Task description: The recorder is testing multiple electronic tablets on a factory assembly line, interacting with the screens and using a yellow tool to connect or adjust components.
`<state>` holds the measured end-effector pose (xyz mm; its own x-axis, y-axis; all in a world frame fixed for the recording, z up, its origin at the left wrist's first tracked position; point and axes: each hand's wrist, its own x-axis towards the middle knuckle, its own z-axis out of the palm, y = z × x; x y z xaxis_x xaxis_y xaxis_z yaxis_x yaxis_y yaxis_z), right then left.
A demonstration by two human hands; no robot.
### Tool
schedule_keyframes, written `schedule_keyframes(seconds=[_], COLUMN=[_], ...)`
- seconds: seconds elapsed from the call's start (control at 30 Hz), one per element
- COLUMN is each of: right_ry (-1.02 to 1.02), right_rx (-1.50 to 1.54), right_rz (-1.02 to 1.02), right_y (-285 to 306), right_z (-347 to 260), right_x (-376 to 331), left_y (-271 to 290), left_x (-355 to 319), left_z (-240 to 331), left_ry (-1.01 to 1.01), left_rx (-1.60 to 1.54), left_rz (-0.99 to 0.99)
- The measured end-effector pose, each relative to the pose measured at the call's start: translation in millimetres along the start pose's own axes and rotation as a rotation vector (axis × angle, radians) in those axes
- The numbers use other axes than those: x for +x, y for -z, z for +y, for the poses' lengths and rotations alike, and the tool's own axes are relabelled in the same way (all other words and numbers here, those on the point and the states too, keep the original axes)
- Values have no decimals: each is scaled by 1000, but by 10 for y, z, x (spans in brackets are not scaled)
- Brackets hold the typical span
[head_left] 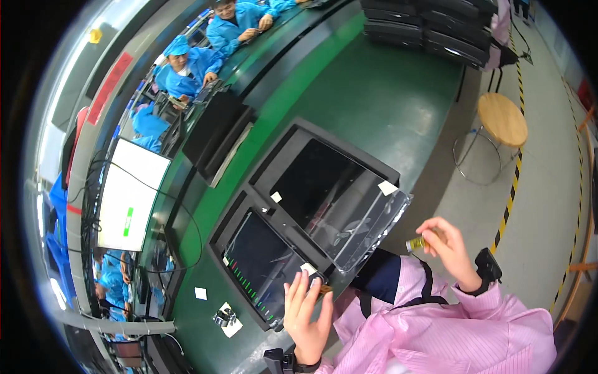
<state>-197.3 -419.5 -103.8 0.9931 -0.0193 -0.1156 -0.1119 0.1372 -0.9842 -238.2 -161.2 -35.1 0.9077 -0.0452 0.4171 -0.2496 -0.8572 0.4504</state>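
Pinstriped cloth (445, 343), splayed left hand (308, 316) by glossy panel (263, 258), right hand (447, 245) clamped on yellow piece (413, 244).

The left hand (305, 318) hides a part of the near edge of the left black tray (233, 223). Behind its fingers, a small brownish thing (326, 289) shows only partly; what it is, and whether the hand grips it, cannot be told. The fingers of the right hand (441, 242) cover one end of a small yellow piece (414, 244), whose markings are too small to read. At the left, the dark parts (222, 316) on a white paper (232, 329) are too small to tell. At the far side, the black stack (430, 31) is cut by the upper edge, and so is a co-worker in blue (283, 4).
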Motion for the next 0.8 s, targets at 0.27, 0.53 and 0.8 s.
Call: schedule_keyframes(seconds=[0.27,0.53,0.8], right_ry=[5,26,112], right_rx=[414,523,537], right_rz=[162,118,96], right_y=[4,-108,-159], right_z=[182,155,239], right_x=[166,207,276], left_y=[-787,-1169,-1184], left_x=[434,597,634], left_z=[532,478,494], left_ry=[-205,-226,-225], left_rx=[-256,-93,-87], left_rz=[-142,-155,-160])
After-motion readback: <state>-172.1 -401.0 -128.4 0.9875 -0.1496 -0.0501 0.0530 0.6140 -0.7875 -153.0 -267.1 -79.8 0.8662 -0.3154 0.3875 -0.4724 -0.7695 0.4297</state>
